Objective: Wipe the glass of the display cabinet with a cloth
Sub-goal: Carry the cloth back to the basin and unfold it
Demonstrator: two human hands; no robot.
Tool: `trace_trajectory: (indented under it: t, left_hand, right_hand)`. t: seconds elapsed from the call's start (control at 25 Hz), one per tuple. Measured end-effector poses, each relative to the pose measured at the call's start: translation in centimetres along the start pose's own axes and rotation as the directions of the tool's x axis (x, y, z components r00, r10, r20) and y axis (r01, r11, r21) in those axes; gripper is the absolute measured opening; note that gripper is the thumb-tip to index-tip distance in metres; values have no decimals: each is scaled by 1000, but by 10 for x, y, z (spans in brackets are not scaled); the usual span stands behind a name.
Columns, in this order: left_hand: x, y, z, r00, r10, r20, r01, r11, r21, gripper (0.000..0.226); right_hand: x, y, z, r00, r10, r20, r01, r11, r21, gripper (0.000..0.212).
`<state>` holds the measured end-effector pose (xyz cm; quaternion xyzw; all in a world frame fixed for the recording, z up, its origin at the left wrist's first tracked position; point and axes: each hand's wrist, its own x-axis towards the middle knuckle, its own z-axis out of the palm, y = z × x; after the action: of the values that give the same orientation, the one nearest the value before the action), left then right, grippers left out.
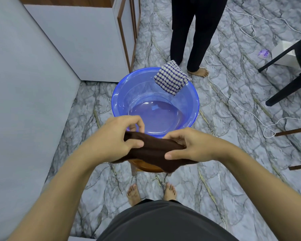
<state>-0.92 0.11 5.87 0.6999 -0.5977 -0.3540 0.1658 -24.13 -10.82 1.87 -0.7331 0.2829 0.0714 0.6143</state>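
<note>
Where left grip point(118, 134), right grip point(193, 145) pinch, brown cloth point(155, 152) spans between.

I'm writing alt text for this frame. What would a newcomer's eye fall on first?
First, the blue basin in the middle, with shallow water inside and a checked cloth draped over its far rim. Just in front, the left hand and right hand together hold a brown cloth above the basin's near edge. Beyond the basin, a second person's legs stand on the marbled floor.
</note>
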Motion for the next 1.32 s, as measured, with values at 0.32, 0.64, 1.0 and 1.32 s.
trace_trajectory:
  t: [0.32,0.64,1.0,1.32]
  left_hand:
    - [8,-27,-5,902,-182,391,189,982,21,25]
    - [23,-48,2,941,-128,314,224,929,-293,17]
    - [44,-50,-2,962,-266,59,272,915,-300,36]
    - [56,-40,-9,925,-376,52,380,908,-176,23]
  right_hand:
    - [0,3,-20,995,98,13,-93,973,-210,10]
    - [-2,7,-42,983,168,-79,-183,947,-262,14]
    - [16,9,-59,955,167,-244,-230,938,-258,30]
    - [28,8,-69,963,161,-214,-225,921,-318,41]
